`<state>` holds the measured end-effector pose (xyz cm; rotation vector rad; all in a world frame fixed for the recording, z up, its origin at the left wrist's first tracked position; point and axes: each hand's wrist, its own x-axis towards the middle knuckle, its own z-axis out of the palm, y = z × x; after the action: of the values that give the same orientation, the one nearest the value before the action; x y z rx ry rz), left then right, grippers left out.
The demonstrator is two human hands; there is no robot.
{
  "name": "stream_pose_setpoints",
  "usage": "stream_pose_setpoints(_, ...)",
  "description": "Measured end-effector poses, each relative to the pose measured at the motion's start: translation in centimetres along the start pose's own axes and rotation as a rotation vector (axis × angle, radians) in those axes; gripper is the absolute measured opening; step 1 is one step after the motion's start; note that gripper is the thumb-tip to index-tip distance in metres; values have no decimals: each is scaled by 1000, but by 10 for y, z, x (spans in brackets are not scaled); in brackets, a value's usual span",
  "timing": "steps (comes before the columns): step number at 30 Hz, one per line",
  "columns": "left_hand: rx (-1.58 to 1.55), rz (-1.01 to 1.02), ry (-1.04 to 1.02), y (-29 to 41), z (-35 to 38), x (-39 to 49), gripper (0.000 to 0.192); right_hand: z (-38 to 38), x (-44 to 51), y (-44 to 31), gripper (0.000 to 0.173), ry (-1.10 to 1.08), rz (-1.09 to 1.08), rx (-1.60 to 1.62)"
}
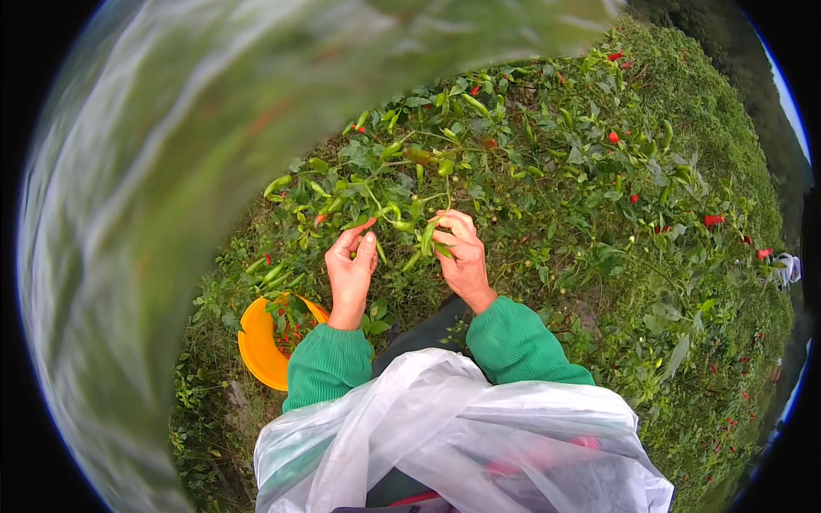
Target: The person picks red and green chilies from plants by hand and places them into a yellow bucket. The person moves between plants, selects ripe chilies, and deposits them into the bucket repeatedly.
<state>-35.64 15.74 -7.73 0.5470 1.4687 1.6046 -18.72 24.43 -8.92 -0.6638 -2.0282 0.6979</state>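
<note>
Both hands reach into a chili pepper plant (pixel 385 163) hung with green and some reddening peppers. My left hand (pixel 351 266) is at the plant's near side, its thumb and forefinger close together beside a red-orange pepper tip; whether it grips anything is unclear. To the right, my right hand (pixel 462 253) has its fingers around a stem with green chili peppers (pixel 428 237). An orange bucket (pixel 260 346) stands at the lower left, next to my left sleeve, with red peppers (pixel 290 332) inside and leaves partly over it.
Dense pepper plants (pixel 577 167) with green and red peppers spread ahead and to the right. A blurred translucent plastic sheet (pixel 128 211) covers the upper left of the view. Clear plastic (pixel 442 417) drapes over my body. A whitish object (pixel 787 269) lies at the far right.
</note>
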Motion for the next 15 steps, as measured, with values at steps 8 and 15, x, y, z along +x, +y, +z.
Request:
stream_pose_setpoints(8,434,656,-203,31,21,-57,15,23,0,1,20,-46,-61,-78)
stream_pose_setpoints(15,914,640,-272,24,22,1,28,20,-3,8,13,-175,-37,-84)
